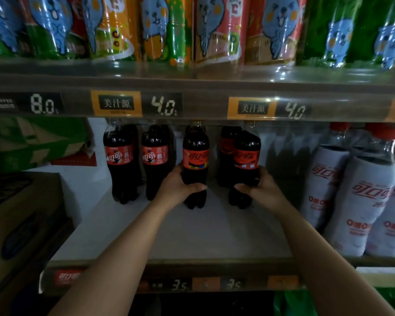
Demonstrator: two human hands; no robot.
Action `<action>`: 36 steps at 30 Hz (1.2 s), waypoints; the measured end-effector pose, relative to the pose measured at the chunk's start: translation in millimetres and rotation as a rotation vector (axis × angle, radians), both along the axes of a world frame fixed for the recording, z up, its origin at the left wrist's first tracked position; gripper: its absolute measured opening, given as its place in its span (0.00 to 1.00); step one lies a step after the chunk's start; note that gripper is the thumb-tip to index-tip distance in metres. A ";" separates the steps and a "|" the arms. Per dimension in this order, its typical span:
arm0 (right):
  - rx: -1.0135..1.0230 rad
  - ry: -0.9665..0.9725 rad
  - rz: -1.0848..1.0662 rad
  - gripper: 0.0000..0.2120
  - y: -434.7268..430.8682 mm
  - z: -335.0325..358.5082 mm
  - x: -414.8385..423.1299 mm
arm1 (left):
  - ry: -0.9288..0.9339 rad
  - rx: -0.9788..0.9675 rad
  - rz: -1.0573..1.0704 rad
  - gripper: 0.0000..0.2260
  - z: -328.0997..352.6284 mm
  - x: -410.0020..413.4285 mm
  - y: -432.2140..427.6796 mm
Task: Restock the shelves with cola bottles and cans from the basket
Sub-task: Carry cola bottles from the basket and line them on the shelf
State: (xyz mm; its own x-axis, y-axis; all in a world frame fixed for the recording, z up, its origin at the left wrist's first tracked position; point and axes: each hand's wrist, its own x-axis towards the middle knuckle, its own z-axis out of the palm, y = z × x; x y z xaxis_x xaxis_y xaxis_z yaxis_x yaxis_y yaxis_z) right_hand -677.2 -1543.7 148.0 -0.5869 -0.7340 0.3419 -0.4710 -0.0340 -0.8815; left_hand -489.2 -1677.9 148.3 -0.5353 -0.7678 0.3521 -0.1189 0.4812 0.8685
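Both my arms reach into the middle shelf. My left hand grips the lower body of a dark cola bottle with a red label, standing upright on the shelf. My right hand grips a second cola bottle of the same kind, just to the right. Another cola bottle stands behind it. Two more red-label cola bottles stand to the left, apart from my hands. No basket is in view.
White-sleeved cola bottles with red caps crowd the shelf's right end. Cardboard boxes sit at the left. The upper shelf holds colourful juice bottles, with price tags on its edge. A lower price rail runs under my forearms.
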 end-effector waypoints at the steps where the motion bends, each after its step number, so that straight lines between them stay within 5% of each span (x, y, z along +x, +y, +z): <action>1: 0.012 0.007 0.008 0.30 -2.6 0.9 -0.7 | 0.001 0.003 0.006 0.30 0.3 -2.1 -0.6; 31: -0.055 -0.133 0.160 0.26 -20.2 -13.3 3.5 | 0.088 0.163 -0.020 0.22 -7.3 -17.8 9.4; 36: -0.075 -0.025 0.133 0.34 -20.2 -16.3 3.6 | 0.081 0.151 0.006 0.21 -12.3 -19.8 6.1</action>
